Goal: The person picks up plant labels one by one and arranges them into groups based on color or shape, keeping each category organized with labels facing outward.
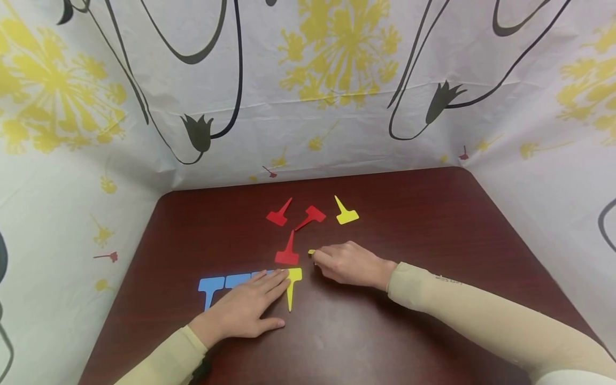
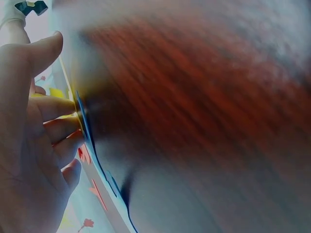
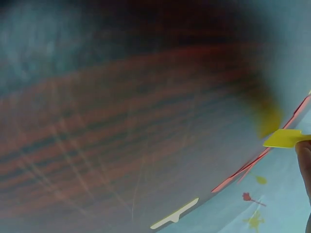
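My left hand point(image 1: 247, 307) rests with its fingers extended over a row of T-shaped plastic plant labels. Its fingertips touch the yellow label point(image 1: 294, 275) at the row's right end, whose stem points toward me. Blue labels point(image 1: 212, 284) make up the left part of the row, partly covered by that hand. Right of the row, my right hand point(image 1: 353, 264) pinches another yellow plant label point(image 3: 283, 138) close over the table; in the head view only a small end shows past the fingers. A red label point(image 1: 287, 257) lies just beyond the row, stem pointing away.
Two more red labels point(image 1: 277, 217) point(image 1: 315, 214) lie farther back on the dark wood table point(image 1: 409, 214), with a loose yellow label point(image 1: 347, 216) to their right. A white patterned cloth point(image 1: 269, 128) hangs behind the table and along both sides.
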The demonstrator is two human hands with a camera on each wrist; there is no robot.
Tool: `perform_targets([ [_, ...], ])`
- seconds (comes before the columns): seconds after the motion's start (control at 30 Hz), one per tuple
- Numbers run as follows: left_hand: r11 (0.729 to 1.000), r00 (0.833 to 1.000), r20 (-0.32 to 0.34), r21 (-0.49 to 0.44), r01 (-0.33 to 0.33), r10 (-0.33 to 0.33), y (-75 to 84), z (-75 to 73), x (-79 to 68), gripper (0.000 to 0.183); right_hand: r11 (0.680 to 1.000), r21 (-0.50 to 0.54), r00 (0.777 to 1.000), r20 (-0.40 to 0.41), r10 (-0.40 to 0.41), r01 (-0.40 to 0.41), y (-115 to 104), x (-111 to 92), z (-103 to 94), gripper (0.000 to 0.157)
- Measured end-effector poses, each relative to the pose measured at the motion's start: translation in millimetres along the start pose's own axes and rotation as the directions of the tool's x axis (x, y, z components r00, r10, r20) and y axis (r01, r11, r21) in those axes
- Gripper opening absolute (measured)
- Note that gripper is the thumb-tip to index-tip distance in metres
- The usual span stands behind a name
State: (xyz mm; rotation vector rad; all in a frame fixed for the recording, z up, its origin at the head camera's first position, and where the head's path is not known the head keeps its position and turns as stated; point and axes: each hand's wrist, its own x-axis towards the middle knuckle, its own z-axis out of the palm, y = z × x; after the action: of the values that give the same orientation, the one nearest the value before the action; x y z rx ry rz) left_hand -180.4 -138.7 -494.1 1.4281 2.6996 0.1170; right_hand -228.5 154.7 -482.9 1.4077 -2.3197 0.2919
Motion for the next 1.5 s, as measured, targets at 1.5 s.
perform_targets([
  [1.5,1.0,1.0,0.004,0.017,-0.018,0.018,-3.0,2.7,2.2,0.082,0.905,-0.15,0.903,0.236,-0.359,0.399,-28.6,-15.2,9.2,0.028],
])
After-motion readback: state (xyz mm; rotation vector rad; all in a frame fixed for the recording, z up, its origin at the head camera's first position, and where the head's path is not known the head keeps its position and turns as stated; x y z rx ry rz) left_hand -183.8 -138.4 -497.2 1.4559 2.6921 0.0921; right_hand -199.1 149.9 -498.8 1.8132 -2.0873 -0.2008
